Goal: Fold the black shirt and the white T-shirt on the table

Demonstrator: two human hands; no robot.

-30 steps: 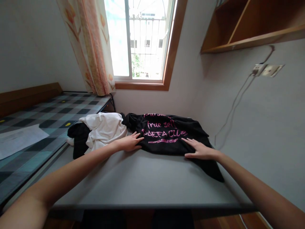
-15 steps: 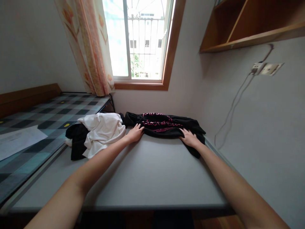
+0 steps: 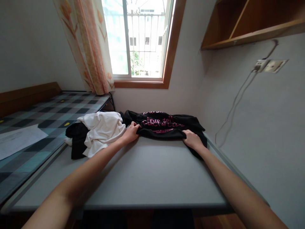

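A black garment with pink lettering [image 3: 164,135], which looks like a T-shirt or sweatshirt, lies bunched across the far end of the grey table [image 3: 147,175]. My left hand [image 3: 131,132] is closed on its near left edge, fingers pinching the cloth. At the near right edge, my right hand [image 3: 192,140] grips the same garment, with a dark sleeve-like part hanging toward me beneath the wrist. To the left of my left hand rests a crumpled white garment [image 3: 105,127], partly over a black cloth [image 3: 79,140].
A bed with a checked cover [image 3: 45,111] adjoins the table on the left, with a sheet of paper [image 3: 21,140] on it. A curtain [image 3: 90,57] hangs beside the window. On the right wall are a wooden shelf [image 3: 235,38], a socket [image 3: 274,66] and a dangling cable [image 3: 234,103].
My fingers have closed on the near edge of the black garment. The left hand has shifted slightly left, and the cloth is spread a little, showing more pink lettering.
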